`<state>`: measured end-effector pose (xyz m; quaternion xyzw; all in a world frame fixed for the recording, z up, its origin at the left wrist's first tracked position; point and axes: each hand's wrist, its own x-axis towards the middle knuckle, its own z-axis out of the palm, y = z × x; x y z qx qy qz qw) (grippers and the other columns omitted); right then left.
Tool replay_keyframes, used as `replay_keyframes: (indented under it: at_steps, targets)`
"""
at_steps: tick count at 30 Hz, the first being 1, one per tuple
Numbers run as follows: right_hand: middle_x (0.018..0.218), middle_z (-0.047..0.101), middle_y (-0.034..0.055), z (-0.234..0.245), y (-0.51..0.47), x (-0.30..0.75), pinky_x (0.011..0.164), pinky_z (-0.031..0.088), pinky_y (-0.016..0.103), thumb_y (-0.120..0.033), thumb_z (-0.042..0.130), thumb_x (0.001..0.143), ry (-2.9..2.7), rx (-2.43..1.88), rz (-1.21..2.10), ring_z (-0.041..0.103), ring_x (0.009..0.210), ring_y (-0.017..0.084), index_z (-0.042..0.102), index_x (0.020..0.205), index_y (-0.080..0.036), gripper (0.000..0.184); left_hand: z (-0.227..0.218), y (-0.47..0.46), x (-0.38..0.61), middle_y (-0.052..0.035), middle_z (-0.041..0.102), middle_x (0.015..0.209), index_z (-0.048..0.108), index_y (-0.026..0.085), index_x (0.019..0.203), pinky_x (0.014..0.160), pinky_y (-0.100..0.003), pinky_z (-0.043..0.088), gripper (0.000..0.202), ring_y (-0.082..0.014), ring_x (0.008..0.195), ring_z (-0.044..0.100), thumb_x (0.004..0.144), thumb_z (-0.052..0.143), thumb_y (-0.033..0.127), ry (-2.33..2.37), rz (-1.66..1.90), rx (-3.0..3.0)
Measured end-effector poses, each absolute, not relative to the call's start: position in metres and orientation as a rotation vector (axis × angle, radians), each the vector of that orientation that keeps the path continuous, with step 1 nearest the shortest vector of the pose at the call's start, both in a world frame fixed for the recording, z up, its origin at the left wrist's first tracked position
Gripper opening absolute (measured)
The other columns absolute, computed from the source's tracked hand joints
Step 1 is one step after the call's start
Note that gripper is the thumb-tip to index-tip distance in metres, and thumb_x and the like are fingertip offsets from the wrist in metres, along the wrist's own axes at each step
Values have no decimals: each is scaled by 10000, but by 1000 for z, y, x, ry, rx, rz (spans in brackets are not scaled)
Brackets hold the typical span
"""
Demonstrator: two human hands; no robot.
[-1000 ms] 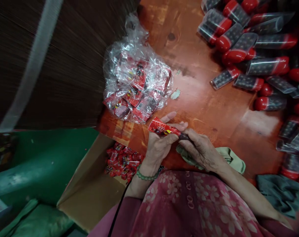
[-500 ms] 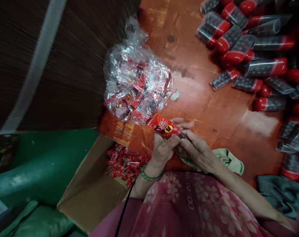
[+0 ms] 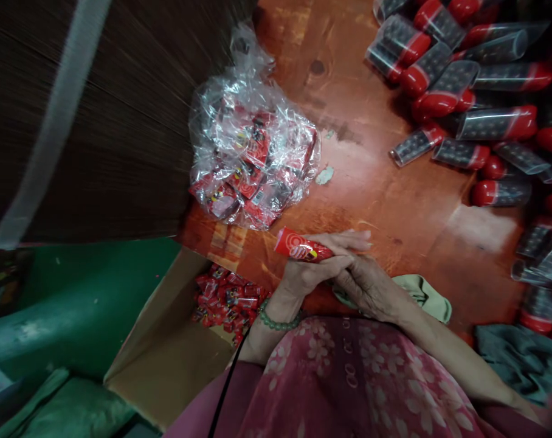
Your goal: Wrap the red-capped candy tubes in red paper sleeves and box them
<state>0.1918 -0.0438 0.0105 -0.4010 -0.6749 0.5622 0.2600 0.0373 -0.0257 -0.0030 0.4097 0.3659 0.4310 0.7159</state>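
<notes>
A red printed tube-shaped packet (image 3: 298, 246) lies across my left hand (image 3: 306, 274), which wears a green bead bracelet. The left thumb presses along its near side, and long fingers stretch out behind it. My right hand (image 3: 365, 283) closes around the packet's right end, its fingers meeting the left hand. That end is hidden under the hands, while the left end sticks out free. Just beyond sits a clear plastic bag (image 3: 255, 152) filled with similar red packets.
Clear tubes with red caps and dark beads (image 3: 495, 125) are heaped at the right of the wooden table (image 3: 349, 182). A cardboard box (image 3: 166, 353) below the left edge holds small red packets (image 3: 230, 301). A pale green cloth (image 3: 422, 295) and a grey cloth (image 3: 522, 359) lie nearby.
The packet has turned and slid deeper between my hands, so less of its right part shows. My right hand has closed in over its end, and the fingers behind it reach farther right.
</notes>
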Motion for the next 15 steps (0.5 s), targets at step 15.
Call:
replay_keyframes:
  at_steps: [15]
  targets:
    - [906, 641, 31, 5, -40, 186, 639, 491, 235, -316, 389, 1036, -1845, -1174, 1236, 605, 711, 130, 533, 1109, -195, 202, -9, -25, 39, -42, 769, 927, 760, 239, 882, 983, -405, 558, 176, -230, 984, 729, 757, 785, 360, 814, 1222, 690]
